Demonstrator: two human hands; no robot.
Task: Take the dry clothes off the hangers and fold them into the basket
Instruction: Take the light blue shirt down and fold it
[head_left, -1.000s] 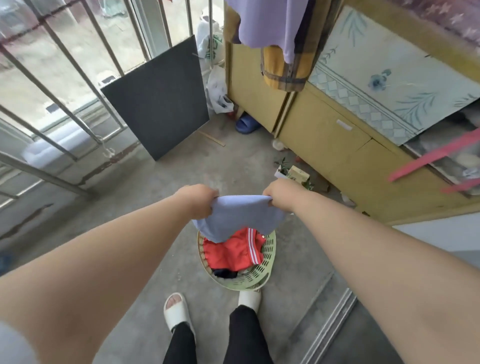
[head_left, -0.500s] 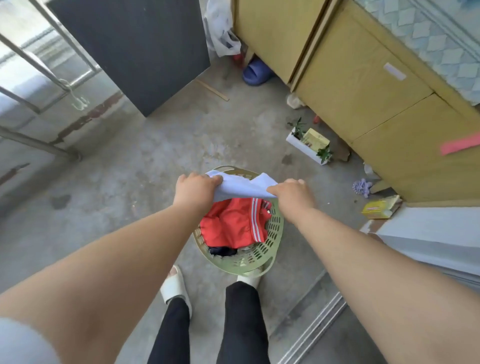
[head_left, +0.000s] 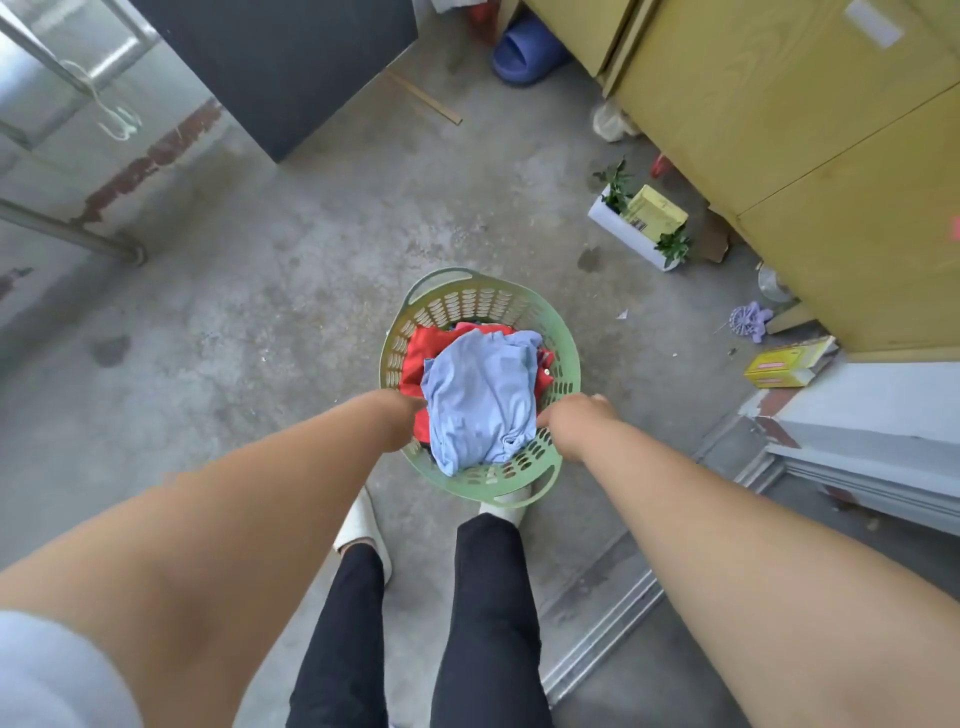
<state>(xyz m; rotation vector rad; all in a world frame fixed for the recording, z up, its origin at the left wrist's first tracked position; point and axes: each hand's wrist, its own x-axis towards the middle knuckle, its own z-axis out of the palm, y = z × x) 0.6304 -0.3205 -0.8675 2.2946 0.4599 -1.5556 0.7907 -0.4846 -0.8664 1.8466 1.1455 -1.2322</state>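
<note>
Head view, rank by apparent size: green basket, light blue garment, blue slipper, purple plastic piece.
1. green basket
2. light blue garment
3. blue slipper, farther from the camera, so true size unsure
4. purple plastic piece

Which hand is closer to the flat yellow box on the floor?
Right. The right hand is at the basket's edge on the yellow box's side; the left hand is across the basket, farther away.

Perforated plastic basket (head_left: 563, 358), soft crumpled cloth (head_left: 480, 400), rough concrete floor (head_left: 291, 291)
</note>
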